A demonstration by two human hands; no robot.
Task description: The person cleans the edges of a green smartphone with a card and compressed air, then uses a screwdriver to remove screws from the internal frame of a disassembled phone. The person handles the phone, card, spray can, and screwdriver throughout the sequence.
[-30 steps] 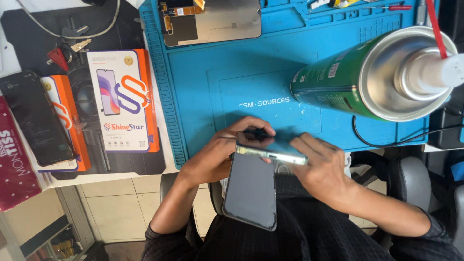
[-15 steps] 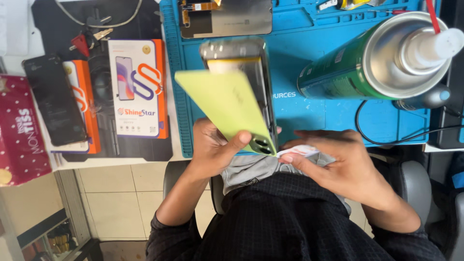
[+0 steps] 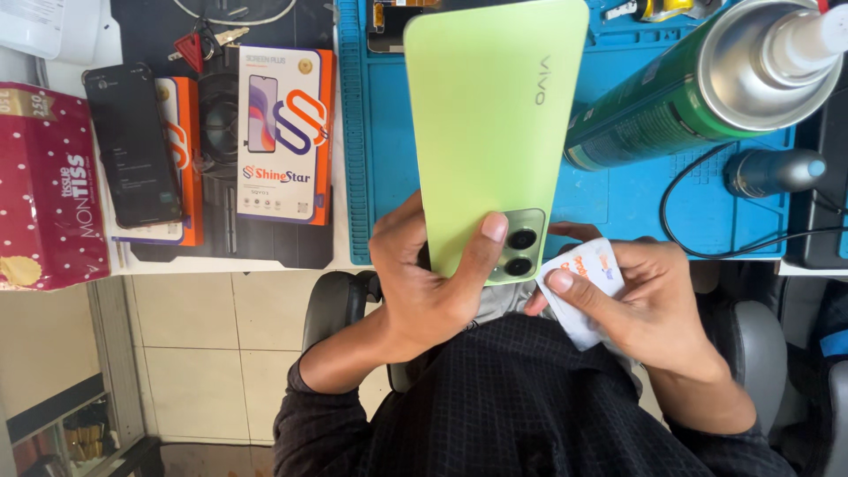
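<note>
**Two hands on a green phone**

Both of my hands are busy just above my lap, at the near edge of the tabletop [image 3: 265,256]. My left hand [image 3: 433,283] grips the lime-green phone [image 3: 495,124] by its lower end, back cover facing up, thumb pressed flat just beside the camera block; the fingers are wrapped around the phone's edge. The phone tilts up and away from me, over the blue work mat [image 3: 618,199]. My right hand [image 3: 640,296] pinches a small white wipe sachet [image 3: 587,283] with orange print, fingers closed on it, its corner touching the phone near the two lenses.

Off to the right on the mat lies a big green spray can [image 3: 680,106] on its side, with a black cable curling beside it. To the left sit an orange-and-white screen-protector box [image 3: 283,132], a dark phone [image 3: 132,146] lying on another box, and a red dotted tissue pack [image 3: 44,185].
</note>
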